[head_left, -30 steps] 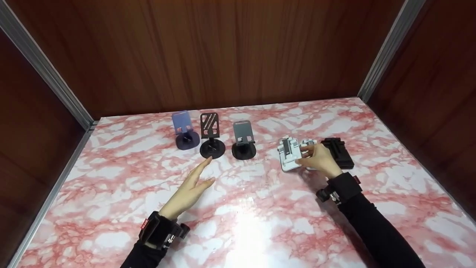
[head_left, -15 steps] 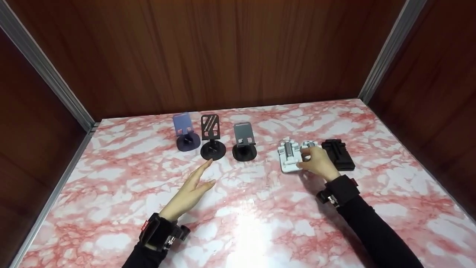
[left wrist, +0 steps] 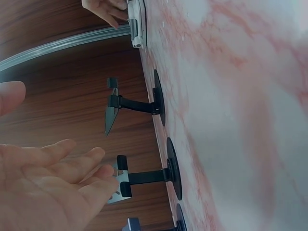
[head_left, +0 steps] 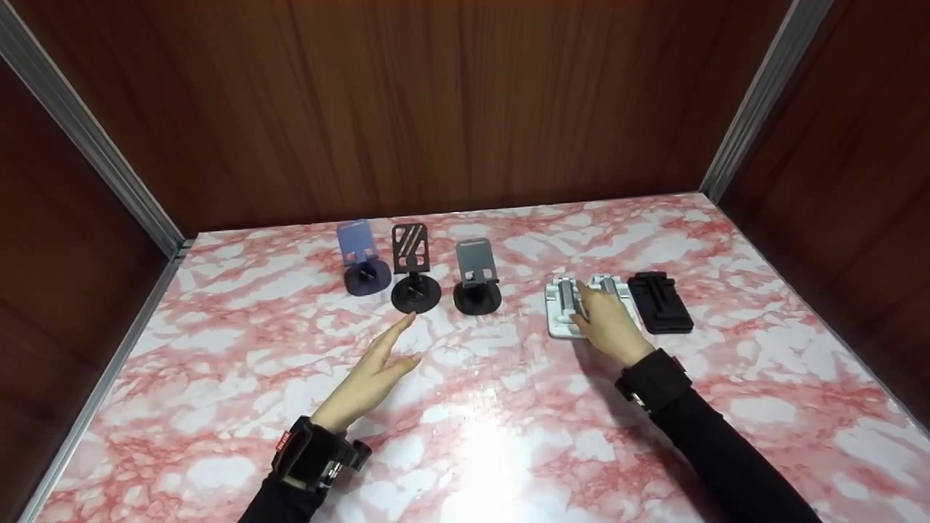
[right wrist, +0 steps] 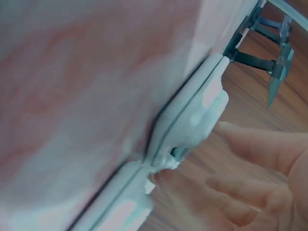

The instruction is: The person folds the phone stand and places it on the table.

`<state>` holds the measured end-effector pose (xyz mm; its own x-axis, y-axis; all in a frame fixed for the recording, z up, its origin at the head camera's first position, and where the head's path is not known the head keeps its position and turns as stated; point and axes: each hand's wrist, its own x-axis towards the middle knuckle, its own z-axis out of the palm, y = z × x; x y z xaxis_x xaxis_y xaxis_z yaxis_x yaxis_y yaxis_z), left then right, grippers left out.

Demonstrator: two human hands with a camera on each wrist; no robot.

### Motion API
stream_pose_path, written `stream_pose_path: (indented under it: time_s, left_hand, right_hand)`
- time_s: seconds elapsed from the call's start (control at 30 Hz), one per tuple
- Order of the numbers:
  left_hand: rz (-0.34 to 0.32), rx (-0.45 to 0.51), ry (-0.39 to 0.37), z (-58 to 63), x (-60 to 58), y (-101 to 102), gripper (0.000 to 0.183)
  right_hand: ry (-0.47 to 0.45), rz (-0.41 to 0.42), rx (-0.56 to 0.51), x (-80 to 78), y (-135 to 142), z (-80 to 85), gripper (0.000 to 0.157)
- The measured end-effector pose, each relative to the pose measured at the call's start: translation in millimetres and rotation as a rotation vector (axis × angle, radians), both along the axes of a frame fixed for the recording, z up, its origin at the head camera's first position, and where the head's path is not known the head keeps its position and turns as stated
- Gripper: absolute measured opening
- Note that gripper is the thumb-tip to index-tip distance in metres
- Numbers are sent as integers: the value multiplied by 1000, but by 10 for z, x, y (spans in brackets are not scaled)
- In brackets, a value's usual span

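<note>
My right hand (head_left: 609,324) is over two white folded phone stands lying side by side. Its fingertips are right at the nearer-left white stand (head_left: 560,325), and its wrist end partly hides the other white stand (head_left: 607,280). In the right wrist view the thumb (right wrist: 240,139) and fingers are spread apart close over the white stand (right wrist: 192,115), pinching nothing. My left hand (head_left: 368,381) hovers over the table, fingers straight and thumb apart, holding nothing. Beyond it stand an upright purple phone stand (head_left: 357,243), a black slotted one (head_left: 415,293) and a grey one (head_left: 476,261).
A black folded phone stand (head_left: 661,305) lies right of the white pair. The table (head_left: 450,407) has a pink and white marbled top. Brown wood-grain panels (head_left: 450,109) with metal corner posts (head_left: 755,94) enclose its back and sides.
My right hand has let go of the left white stand and shifted slightly left over it. The two white stands now lie close together. My left hand has stayed in place.
</note>
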<state>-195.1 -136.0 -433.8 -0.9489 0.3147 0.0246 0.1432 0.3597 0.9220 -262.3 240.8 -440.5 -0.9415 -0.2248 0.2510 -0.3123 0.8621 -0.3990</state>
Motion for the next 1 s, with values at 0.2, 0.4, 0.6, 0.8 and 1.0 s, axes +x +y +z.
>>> stream_pose_path:
  time_s: [0.2,0.4,0.6,0.8,1.0]
  left_hand:
    - [0,11,-5,-13,0,4,70]
    - [0,-2,9,-28,-7,10,69]
    - [-6,-68,30,-38,3,13,68]
    - [-11,-114,157,-423,-174,-52,74]
    - [-12,-270,305,-877,-432,-103,82]
  right_hand:
    - [22,15,113,48,-89,25,58]
    - [16,2,170,105,-175,59,61]
    - [-1,13,195,186,-261,65,62]
    - [42,24,191,229,-351,55,64]
    - [-3,83,174,270,-404,63,64]
